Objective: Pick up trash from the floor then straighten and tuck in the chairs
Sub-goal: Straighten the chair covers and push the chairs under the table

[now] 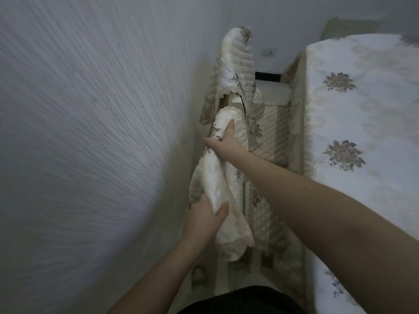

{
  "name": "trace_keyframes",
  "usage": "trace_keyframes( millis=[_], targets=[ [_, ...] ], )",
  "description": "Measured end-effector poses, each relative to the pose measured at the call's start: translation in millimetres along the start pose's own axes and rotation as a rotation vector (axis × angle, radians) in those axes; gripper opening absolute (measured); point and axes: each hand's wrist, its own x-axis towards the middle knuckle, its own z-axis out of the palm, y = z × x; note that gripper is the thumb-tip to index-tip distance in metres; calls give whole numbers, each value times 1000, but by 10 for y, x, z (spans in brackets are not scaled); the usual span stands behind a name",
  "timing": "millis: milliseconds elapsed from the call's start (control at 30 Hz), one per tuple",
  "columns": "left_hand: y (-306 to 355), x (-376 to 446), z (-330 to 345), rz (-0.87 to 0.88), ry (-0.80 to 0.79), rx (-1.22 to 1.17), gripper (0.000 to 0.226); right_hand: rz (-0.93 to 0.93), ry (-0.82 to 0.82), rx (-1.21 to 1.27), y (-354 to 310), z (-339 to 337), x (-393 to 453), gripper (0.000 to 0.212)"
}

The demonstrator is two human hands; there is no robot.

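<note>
Two chairs with cream quilted, flower-patterned covers stand in a row between the wall and the table. On the near chair's backrest (214,175), my left hand (205,219) grips the closer end of the top. My right hand (223,143) holds the farther end of that same backrest top, fingers wrapped over the fabric. The far chair's backrest (235,64) rises behind it, untouched. Quilted seat cushions (272,134) show to the right of the backrests, partly under the table's cloth. No trash is visible.
A textured white wall (90,132) runs close along the left. A table under a white cloth with embroidered flowers (353,123) fills the right side. A strip of pale floor (272,89) and a dark baseboard show at the far end.
</note>
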Motion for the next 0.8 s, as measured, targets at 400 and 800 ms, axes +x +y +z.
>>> trace_keyframes(
  millis=[400,800],
  targets=[
    [190,918,-684,133,-13,-238,58,-49,-68,-3,627,387,-1448,95],
    [555,1410,-427,62,-229,-408,58,64,24,94,975,666,-1744,81]
  ],
)
